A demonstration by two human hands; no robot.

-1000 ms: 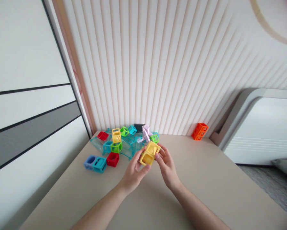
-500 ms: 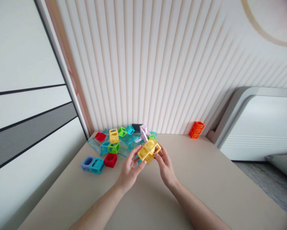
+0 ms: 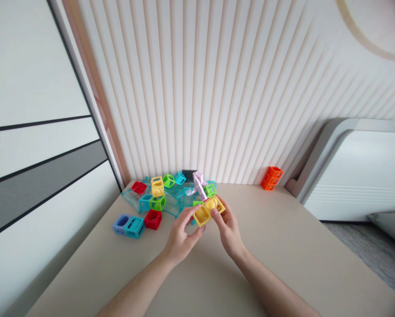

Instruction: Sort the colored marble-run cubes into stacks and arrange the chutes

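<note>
Two joined yellow cube blocks (image 3: 202,215) with round openings are held up between my hands above the table. My left hand (image 3: 181,235) grips their left end, thumb below and fingers behind. On the right end, my right hand (image 3: 228,226) has its thumb pressed on the near face. Behind them lie a green block (image 3: 210,190) and a pale lilac piece (image 3: 199,185). To the left sit a red block (image 3: 153,219) and a joined blue and teal pair (image 3: 128,226). The backs of the yellow blocks are partly hidden by my fingers.
Several coloured blocks, among them a yellow pair (image 3: 157,186), lie on a clear teal-edged bag (image 3: 180,193) by the ribbed wall. A stack of orange blocks (image 3: 271,178) stands at the back right of the table (image 3: 283,246). A white cabinet (image 3: 45,211) borders the left.
The yellow blocks have been turned in my hands, so a narrower side faces me. My right thumb has shifted onto their face. The other blocks stay where they were.
</note>
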